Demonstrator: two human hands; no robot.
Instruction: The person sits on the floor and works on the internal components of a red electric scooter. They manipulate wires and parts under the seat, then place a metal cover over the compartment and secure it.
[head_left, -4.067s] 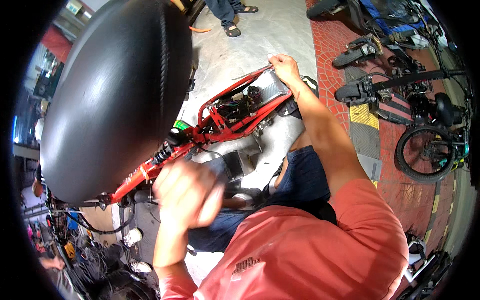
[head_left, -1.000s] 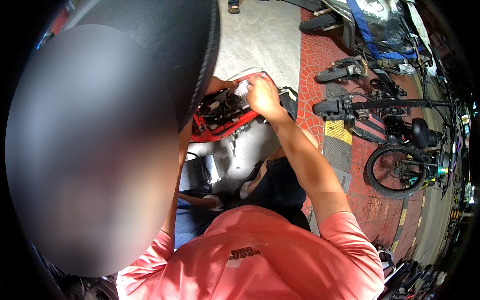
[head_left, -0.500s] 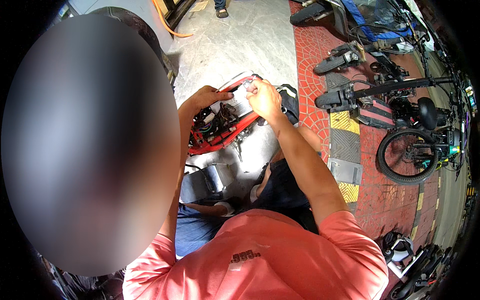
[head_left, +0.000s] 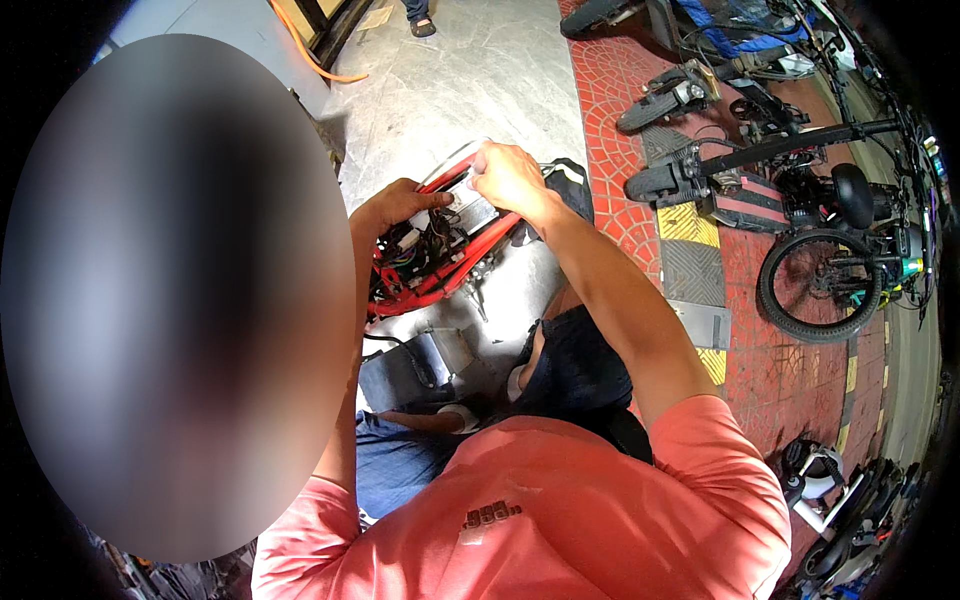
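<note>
"Okay, hands first, where's the left one?"

"Left hand (head_left: 400, 203) is at the far rail of the red frame (head_left: 470, 255), thumb stretched toward the silver box (head_left: 475, 212), other fingers bent; can't tell if they grip anything"

"Right one?"

"Right hand (head_left: 508, 176) is at the frame's far right end, over the edge of the silver box, fingers curled in close; tips hidden, so can't tell what they hold"

"And the frame itself?"

"In front of the person, over the pale floor (head_left: 400, 110), slanting up to the right; silver box inside its right part, tangled wiring (head_left: 415, 245) just left of that"

"Stuff nearby?"

"Grey box (head_left: 400, 375) with a black cable, on the floor near the person's legs, plus a black bundle (head_left: 568, 190) beside the frame's right end"

"Background, quick?"

"Orange hose (head_left: 345, 78) and someone's shoe (head_left: 423, 28) up top; parked scooter (head_left: 748, 203) and bicycle wheel (head_left: 820, 288) on red paving (head_left: 625, 220) at right; blurred oval (head_left: 180, 300) covers much of the left"
</note>
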